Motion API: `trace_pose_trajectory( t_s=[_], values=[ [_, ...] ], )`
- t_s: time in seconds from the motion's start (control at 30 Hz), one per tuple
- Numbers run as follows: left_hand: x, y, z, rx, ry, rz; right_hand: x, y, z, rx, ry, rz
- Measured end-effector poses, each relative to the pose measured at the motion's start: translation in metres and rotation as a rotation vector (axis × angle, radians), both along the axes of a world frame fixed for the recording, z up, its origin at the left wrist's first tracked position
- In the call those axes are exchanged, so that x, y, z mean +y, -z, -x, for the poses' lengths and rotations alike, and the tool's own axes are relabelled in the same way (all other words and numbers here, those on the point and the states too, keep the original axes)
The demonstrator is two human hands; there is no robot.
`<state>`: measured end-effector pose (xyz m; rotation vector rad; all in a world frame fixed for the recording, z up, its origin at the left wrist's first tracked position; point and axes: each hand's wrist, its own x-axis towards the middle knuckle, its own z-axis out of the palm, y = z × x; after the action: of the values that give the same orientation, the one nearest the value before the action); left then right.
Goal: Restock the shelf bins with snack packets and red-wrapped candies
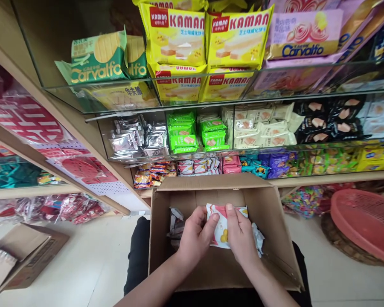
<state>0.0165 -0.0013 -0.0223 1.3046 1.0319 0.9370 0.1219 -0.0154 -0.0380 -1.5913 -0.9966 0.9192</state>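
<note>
Both of my hands grip white-and-pink snack packets [222,228] with yellow pictures on them, above the inside of an open cardboard box [211,281]. My left hand [196,230] holds the packets from the left, its thumb on the front. From the right, my right hand [241,234] clasps them with the thumb across the top. How many packets are in the grip I cannot tell, since my fingers cover them. More packets lie in the box: a silvery one [176,224] at the left wall and a whitish one [258,238] beside my right hand.
Glass-fronted shelves ahead hold yellow wafer packs [176,40], green packets [183,136] and small white-and-pink packets [198,167]. Another open cardboard box [35,251] stands on the floor at left. To the right is a red plastic basket [365,221]. The box rests between my legs.
</note>
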Motion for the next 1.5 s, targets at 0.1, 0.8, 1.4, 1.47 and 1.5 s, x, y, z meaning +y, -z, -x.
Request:
trace_pose_trajectory(
  t_s=[0.1, 0.8, 1.4, 1.47, 1.5],
  values=[
    [-0.005, 0.010, 0.001, 0.030, -0.075, -0.011, -0.005, 0.002, 0.005, 0.255, -0.012, 0.057],
    [0.118, -0.039, 0.098, 1.272, 0.371, -0.554, 0.127, -0.033, -0.056, -1.002, -0.555, -0.341],
    [0.122, -0.022, 0.097, 1.417, 0.279, -0.472, 0.245, 0.037, 0.033, -1.128, -0.822, -0.036],
    [0.121, -0.024, 0.096, 1.417, 0.281, -0.446, 0.244, 0.039, 0.031, -1.128, -0.824, -0.048],
    [0.121, -0.024, 0.095, 1.415, 0.281, -0.439, 0.244, 0.039, 0.031, -1.127, -0.833, -0.053]
  ],
)
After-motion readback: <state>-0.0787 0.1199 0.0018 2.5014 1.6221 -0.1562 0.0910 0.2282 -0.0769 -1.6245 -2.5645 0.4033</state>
